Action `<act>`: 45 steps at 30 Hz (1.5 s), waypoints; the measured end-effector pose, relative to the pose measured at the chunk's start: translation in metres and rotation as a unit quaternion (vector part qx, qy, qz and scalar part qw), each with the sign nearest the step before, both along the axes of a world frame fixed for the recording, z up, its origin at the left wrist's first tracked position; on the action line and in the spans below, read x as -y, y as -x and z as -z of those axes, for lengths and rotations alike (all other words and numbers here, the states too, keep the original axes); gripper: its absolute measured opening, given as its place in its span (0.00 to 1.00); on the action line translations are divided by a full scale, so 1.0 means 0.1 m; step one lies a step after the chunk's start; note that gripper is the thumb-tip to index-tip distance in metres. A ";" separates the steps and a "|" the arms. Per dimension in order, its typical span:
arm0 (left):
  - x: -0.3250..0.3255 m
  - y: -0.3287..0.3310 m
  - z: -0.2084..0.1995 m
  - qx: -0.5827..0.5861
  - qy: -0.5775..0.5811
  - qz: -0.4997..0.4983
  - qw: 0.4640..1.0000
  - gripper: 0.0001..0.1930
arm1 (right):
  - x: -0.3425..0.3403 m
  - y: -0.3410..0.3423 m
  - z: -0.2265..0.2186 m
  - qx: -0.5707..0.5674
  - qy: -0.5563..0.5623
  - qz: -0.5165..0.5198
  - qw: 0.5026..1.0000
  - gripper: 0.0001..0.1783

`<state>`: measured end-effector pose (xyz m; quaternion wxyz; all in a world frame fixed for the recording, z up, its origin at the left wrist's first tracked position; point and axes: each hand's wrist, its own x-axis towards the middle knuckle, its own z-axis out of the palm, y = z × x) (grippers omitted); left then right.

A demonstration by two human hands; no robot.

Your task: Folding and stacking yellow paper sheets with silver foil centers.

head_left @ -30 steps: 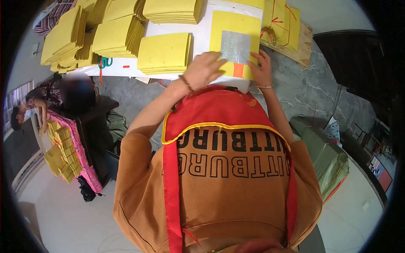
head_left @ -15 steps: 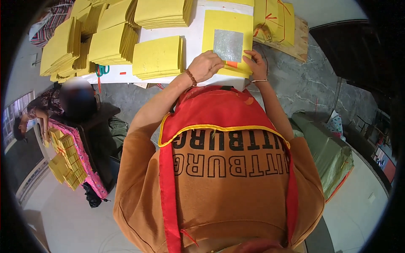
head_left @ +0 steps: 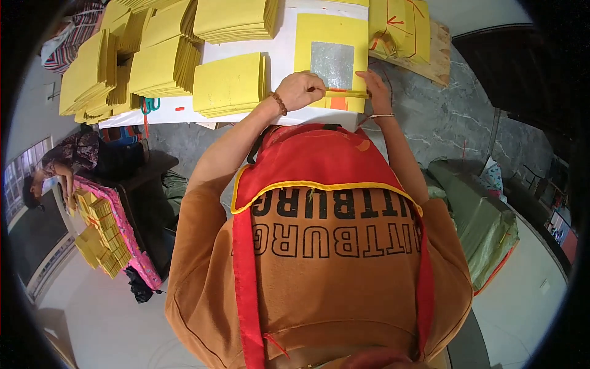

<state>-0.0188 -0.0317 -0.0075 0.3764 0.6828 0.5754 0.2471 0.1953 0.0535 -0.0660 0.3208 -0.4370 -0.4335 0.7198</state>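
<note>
A yellow paper sheet (head_left: 326, 31) with a silver foil square (head_left: 332, 64) lies before me near the table's right end. Across its near part runs a narrow yellow strip that looks like the raised, folded edge of paper, with an orange-red patch (head_left: 338, 104) showing below it. My left hand (head_left: 300, 90) is closed, pinching the strip's left end. At the right end my right hand (head_left: 377, 92) grips the strip, its index finger reaching along the sheet's side; part of that grip is hidden.
Stacks of folded yellow paper (head_left: 228, 83) fill the white table (head_left: 279, 61) to the left. Teal-handled scissors (head_left: 149, 106) lie at its near edge. Tied yellow bundles (head_left: 399, 31) rest on a wooden board at right. Another person (head_left: 67, 154) handles yellow bundles on a pink cloth, far left.
The near edge of paper has come up into a narrow strip between my hands, uncovering more of the orange-red patch. My left hand has turned slightly; the right has shifted a little nearer me.
</note>
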 end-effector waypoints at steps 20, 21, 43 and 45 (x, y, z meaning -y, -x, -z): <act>-0.31 0.50 -0.35 0.044 0.054 -0.052 0.996 0.20 | -0.19 -0.12 0.16 0.084 -0.258 -0.079 0.959 0.14; -0.31 0.50 -0.23 -0.028 0.000 0.002 1.000 0.20 | -0.23 -0.14 0.21 0.067 -0.214 -0.078 0.971 0.14; -0.01 0.03 -0.19 -0.027 0.047 -0.222 0.973 0.12 | -0.19 -0.16 -0.20 0.128 -0.197 -0.127 0.964 0.16; -0.08 0.03 -0.06 0.005 0.075 -0.255 0.964 0.12 | -0.20 -0.07 -0.12 0.089 -0.231 -0.072 0.966 0.21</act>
